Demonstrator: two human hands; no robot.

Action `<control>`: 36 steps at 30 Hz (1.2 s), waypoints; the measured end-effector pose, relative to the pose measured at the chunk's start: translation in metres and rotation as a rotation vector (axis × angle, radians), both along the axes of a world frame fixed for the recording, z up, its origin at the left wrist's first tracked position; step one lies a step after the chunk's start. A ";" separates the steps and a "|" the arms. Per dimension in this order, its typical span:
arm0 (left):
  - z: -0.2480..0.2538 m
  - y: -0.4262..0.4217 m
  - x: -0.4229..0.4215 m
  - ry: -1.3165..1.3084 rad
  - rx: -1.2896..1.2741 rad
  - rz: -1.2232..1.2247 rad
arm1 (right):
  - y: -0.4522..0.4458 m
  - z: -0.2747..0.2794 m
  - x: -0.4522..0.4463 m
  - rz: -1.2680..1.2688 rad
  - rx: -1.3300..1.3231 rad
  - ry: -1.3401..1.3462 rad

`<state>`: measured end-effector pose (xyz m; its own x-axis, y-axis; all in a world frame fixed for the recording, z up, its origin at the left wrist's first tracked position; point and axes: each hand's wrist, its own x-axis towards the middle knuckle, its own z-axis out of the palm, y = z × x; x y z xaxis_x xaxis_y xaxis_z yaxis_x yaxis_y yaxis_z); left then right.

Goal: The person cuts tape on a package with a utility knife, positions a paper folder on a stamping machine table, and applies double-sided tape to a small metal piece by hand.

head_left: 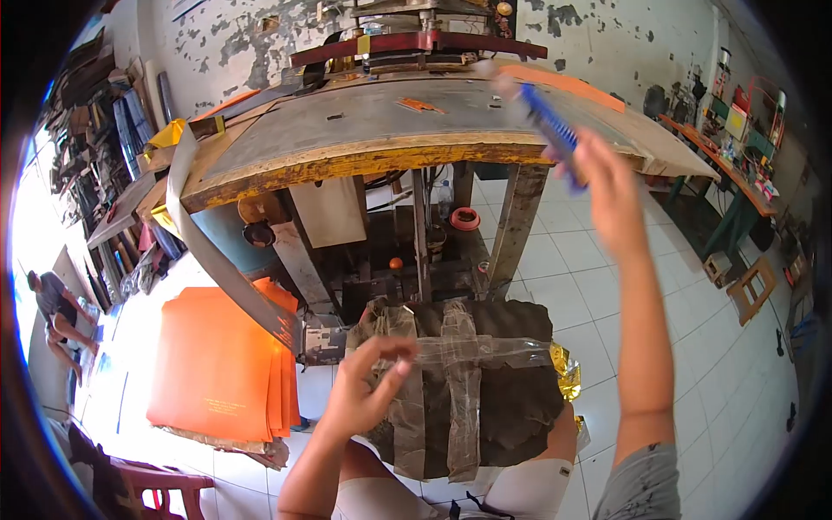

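Note:
My right hand (pixel 602 191) is raised at the right of the table, its fingers closed around a long blue tool (pixel 548 117). Motion blurs the tool; its far end looks pale, and I cannot make out its kind. Over my lap lies a dark, lumpy pad (pixel 511 407) bound with crossed strips of clear tape (pixel 462 381). My left hand (pixel 368 390) hovers at the pad's left side, fingers curved and thumb apart, with nothing seen between them. Whether it touches the pad I cannot tell.
Ahead stands a worktable (pixel 347 130) with a worn yellow edge, below a red press bar (pixel 420 43). Orange sheets (pixel 212 364) are stacked at left, beside a curved grey strip (pixel 221 260). Gold foil (pixel 566 373) shows right of the pad. A person (pixel 62 316) sits far left.

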<state>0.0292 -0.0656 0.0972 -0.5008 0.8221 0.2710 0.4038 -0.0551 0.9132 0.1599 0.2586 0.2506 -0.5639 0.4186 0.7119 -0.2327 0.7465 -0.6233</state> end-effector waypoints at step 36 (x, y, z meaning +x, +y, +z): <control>0.225 -0.353 -0.626 1.027 -0.641 1.149 | -0.117 -0.218 0.049 0.038 0.250 -0.481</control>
<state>-0.5970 -0.4187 0.3225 -0.7210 0.2772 0.6350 0.3718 0.9282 0.0169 0.2086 0.1419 0.0323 -0.8622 0.2424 0.4449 0.0052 0.8823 -0.4707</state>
